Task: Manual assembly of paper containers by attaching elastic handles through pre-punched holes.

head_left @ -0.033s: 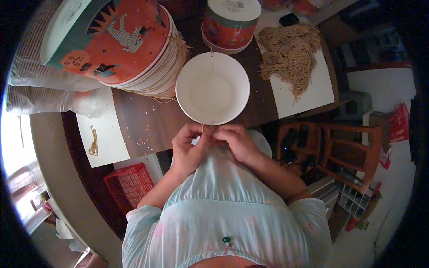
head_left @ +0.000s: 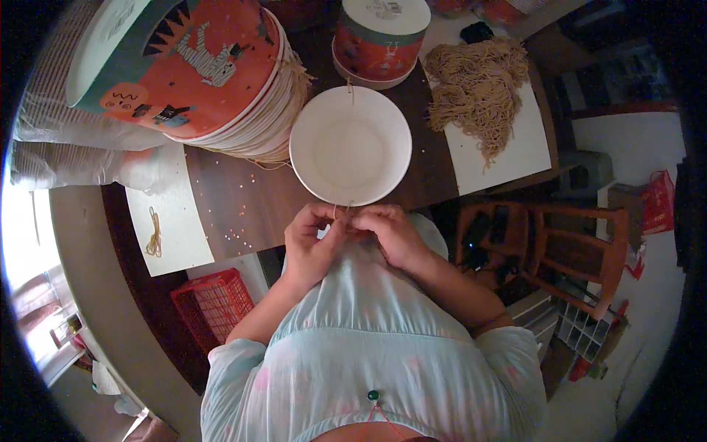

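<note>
A white paper bucket [head_left: 350, 147] stands at the table's near edge with its open mouth toward me. Tan cord [head_left: 350, 92] passes through its far rim and hangs a short way inside. At the near rim, both hands meet over a thin cord [head_left: 350, 204] that comes out of the bucket wall. My left hand [head_left: 317, 234] is closed, thumb and forefinger pinching the cord. Close against it, my right hand [head_left: 387, 232] is closed on the same cord from the other side. The fingertips partly hide the cord between them.
Stacked red and green printed buckets [head_left: 199, 81] rise at the left, cords hanging from their rims. Another upside-down stack [head_left: 381, 44] is behind. A heap of tan cords [head_left: 482, 88] lies at the right on white board [head_left: 530, 140]. A red crate [head_left: 213, 302] and wooden chair [head_left: 574, 250] stand below.
</note>
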Available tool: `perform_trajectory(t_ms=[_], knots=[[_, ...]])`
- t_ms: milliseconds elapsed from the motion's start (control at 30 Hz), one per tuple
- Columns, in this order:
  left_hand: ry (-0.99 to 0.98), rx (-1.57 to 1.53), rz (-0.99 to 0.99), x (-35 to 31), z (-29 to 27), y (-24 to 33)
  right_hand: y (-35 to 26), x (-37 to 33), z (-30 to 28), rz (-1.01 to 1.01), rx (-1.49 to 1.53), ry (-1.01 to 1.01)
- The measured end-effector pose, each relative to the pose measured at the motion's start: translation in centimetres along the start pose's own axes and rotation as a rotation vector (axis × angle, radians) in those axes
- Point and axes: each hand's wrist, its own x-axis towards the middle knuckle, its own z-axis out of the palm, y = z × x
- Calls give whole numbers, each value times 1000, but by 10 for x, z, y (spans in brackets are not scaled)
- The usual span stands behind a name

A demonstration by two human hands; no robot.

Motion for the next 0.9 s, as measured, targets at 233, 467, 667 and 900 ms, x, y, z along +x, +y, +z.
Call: perform_trajectory(t_ms=[233,467,667,900], knots=[[-55,-246,-110,2,1,7,4,0,-2,21,133,-5],[18,-289,-187,2,2,9,-3,-5,4,-67,145,-67],[18,-344,-195,3,0,12,-1,-4,2,-172,57,9],[-16,-296,-133,3,-1,5,-3,-2,-4,119,356,-211]])
